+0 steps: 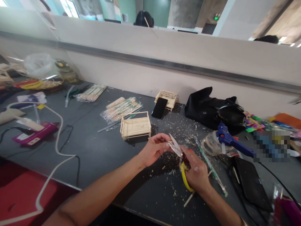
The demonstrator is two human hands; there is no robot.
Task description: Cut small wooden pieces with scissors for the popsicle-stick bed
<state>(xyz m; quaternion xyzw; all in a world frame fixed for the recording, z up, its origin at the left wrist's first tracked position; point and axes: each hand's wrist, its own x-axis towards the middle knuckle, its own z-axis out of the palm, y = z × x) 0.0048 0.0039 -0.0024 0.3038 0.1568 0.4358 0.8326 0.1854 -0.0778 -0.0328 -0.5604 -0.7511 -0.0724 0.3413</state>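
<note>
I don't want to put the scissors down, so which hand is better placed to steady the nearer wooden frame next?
Your left hand, probably: it is close beside the nearer wooden frame, while your right hand is farther off and holds the scissors. Whether the left holds something small is unclear.

The right hand [195,171] grips yellow-handled scissors [176,148], blades parted. The left hand [155,150] has its fingertips drawn together at the blades; any piece between them is too small to identify. Wood chips [163,168] are scattered over the dark tabletop [101,169] below and around both hands. A small wooden bench [136,128] stands upright just beyond the left hand. Behind it, a phone [160,108] partly covers a second wooden piece [173,99]. Bagged sticks [124,108] lie to the left; a black bag [202,108] and a blue glue gun [235,143] lie to the right.
</note>
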